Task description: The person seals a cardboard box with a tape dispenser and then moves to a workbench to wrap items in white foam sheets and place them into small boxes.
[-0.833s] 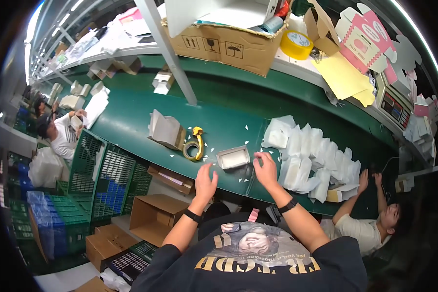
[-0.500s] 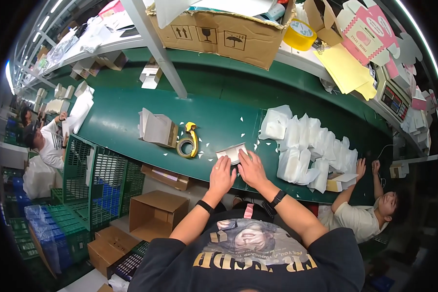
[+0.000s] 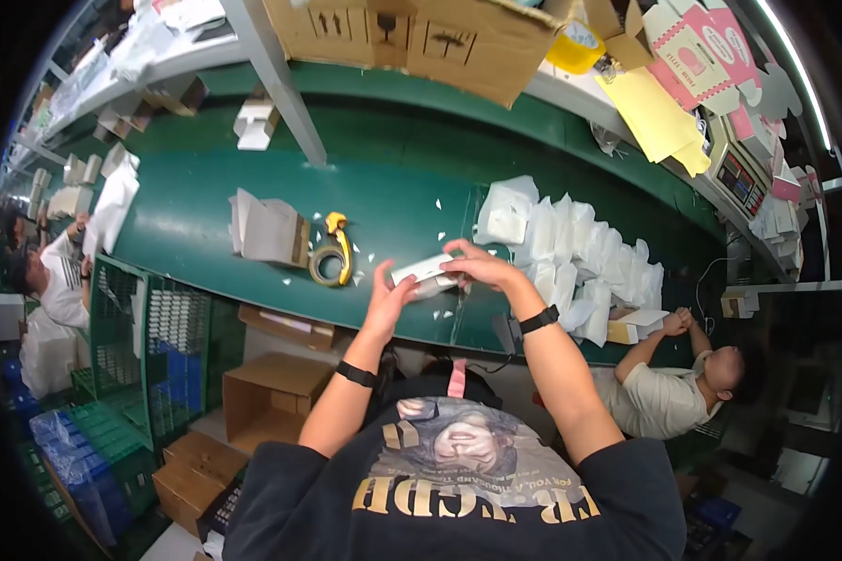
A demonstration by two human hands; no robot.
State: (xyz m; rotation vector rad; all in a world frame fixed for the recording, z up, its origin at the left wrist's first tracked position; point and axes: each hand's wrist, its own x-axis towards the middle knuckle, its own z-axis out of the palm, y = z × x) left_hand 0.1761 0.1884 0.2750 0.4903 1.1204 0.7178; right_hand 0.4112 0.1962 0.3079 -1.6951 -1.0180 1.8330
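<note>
above a green table (image 3: 182, 220), left hand (image 3: 386, 299) and right hand (image 3: 486, 268), half-curled, grip an oblong white box (image 3: 424, 269).

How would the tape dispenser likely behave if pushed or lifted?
The tape dispenser lies flat on the smooth-looking table, so it would probably slide rather than roll. It looks like hard yellow plastic, so likely stiff when lifted.

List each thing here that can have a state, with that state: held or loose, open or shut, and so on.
White box: held in both hands; open or shut unclear
Left hand: gripping the box's left end
Right hand: gripping its right end
Tape dispenser: lying loose on the table
White packs: wrapped, grouped close together
Brown carton: open, below the table
</note>
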